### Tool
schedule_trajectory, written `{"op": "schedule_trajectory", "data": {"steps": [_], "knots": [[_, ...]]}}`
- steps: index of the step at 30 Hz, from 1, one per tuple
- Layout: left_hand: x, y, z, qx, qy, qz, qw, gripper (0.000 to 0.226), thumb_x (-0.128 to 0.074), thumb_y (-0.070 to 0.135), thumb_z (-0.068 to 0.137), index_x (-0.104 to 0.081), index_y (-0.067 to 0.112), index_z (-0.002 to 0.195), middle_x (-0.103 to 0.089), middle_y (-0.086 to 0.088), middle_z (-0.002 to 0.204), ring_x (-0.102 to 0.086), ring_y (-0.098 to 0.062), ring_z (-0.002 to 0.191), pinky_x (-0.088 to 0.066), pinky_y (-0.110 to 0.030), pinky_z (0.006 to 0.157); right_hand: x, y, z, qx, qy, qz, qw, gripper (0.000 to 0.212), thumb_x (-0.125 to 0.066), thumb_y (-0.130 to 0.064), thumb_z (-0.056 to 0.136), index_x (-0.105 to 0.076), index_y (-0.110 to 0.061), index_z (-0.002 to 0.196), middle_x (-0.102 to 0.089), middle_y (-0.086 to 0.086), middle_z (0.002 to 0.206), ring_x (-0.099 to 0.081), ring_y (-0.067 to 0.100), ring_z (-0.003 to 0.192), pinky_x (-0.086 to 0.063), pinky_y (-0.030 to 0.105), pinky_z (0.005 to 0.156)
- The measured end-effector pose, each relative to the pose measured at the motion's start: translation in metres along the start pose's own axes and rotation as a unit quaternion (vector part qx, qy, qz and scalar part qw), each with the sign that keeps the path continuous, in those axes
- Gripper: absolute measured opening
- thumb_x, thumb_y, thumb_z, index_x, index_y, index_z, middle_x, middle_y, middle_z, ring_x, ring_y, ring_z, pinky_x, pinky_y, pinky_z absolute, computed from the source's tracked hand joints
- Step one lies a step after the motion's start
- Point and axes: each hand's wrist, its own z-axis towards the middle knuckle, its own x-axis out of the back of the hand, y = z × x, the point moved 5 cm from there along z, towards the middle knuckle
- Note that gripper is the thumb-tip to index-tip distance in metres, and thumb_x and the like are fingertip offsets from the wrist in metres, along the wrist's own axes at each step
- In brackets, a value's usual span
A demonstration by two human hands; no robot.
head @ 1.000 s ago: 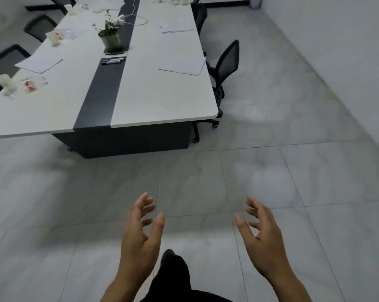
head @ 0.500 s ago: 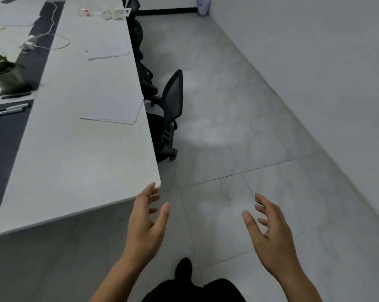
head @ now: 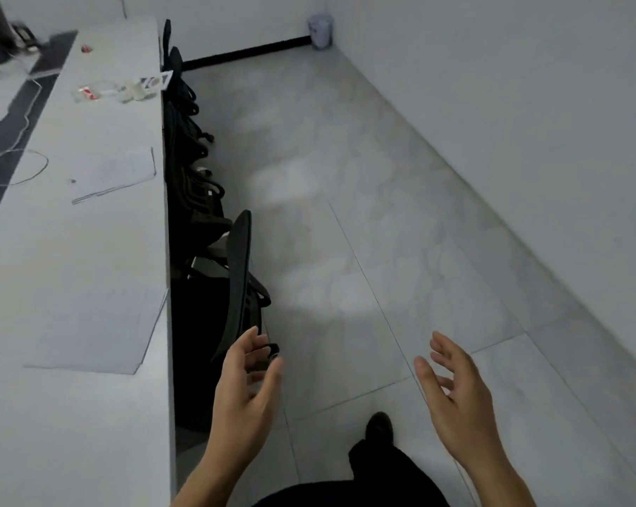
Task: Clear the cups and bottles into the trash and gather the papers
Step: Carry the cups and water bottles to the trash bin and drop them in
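Both hands are up in the lower part of the frame, and neither holds anything. The left hand (head: 246, 393) is at lower centre, fingers spread and loosely bent, palm turned inward, in front of the back of a black chair (head: 237, 272). The right hand (head: 455, 393) hangs at lower right over the grey floor tiles, fingers just as loose and parted, palm facing the left one, and the two are well apart.

The long white table (head: 71, 433) fills the left side of the frame. On it at lower left lies the near paper (head: 96, 331), one corner right at the table edge. Further up, at mid-left, the far paper (head: 118, 173) lies flat near that same edge. Upper left, a blurred cluster: pale cups (head: 135, 91) beside a flattened clear bottle (head: 89, 93) with a red label, too smeared to count. A white cable (head: 27, 166) loops at the far left.

The trash bin (head: 320, 31) stands at top centre in the room's corner against the wall, well apart from everything on the table
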Motion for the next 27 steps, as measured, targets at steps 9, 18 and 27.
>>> {"op": "schedule_trajectory", "data": {"steps": [9, 18, 27], "knots": [[-0.043, 0.056, 0.204, 0.029, 0.134, -0.045, 0.989, 0.052, -0.062, 0.016, 0.093, -0.045, 0.023, 0.141, -0.057, 0.013, 0.128, -0.057, -0.002, 0.118, -0.051, -0.013, 0.08, -0.04, -0.105, 0.28, 0.071, -0.132, -0.031, 0.988, 0.049, -0.058, -0.043, 0.093, -0.046, -0.036, 0.139, -0.052, -0.02, 0.133, -0.051, -0.009, 0.118, -0.044, 0.013, 0.089], [-0.087, 0.036, 0.465, 0.061, 0.188, -0.051, 0.979, 0.048, -0.063, 0.014, 0.093, -0.047, 0.026, 0.137, -0.059, 0.007, 0.129, -0.057, -0.002, 0.117, -0.049, -0.013, 0.083, -0.136, -0.159, 0.546, 0.091, -0.184, -0.072, 0.976, 0.043, -0.058, -0.043, 0.094, -0.042, -0.046, 0.133, -0.051, -0.022, 0.134, -0.05, -0.01, 0.118, -0.044, 0.015, 0.09], [-0.068, 0.096, 0.738, 0.015, 0.201, -0.021, 0.979, 0.05, -0.063, 0.021, 0.093, -0.046, 0.021, 0.14, -0.057, 0.011, 0.128, -0.056, -0.001, 0.118, -0.048, -0.014, 0.086, -0.222, -0.262, 0.779, 0.102, -0.169, -0.027, 0.98, 0.041, -0.06, -0.036, 0.094, -0.048, -0.038, 0.134, -0.054, -0.02, 0.132, -0.051, -0.01, 0.118, -0.042, 0.011, 0.085]]}}
